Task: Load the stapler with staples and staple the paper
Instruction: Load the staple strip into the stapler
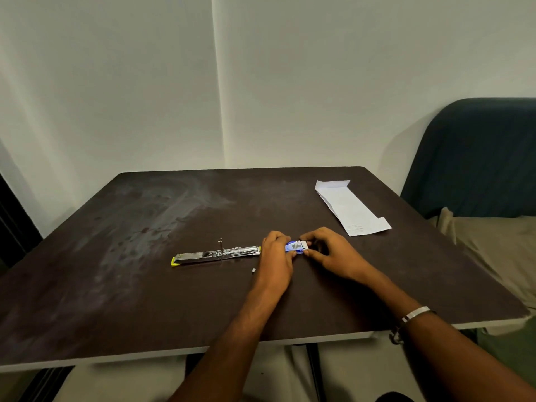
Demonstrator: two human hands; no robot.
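Note:
A metal stapler (217, 254) with a yellow end lies swung fully open and flat on the dark table (145, 227), left of my hands. My left hand (277, 256) grips a small blue and white staple box (294, 246) by its left end. The fingers of my right hand (324, 250) pinch the box's white right end. A folded white paper (349, 208) lies at the far right of the table. Beside my left wrist sits a tiny bit of staples (253, 270).
A dark blue seat back (478, 158) and a beige cushion (493, 250) stand beyond the table's right edge. A pale wall rises behind the table. The table's near edge runs under my forearms.

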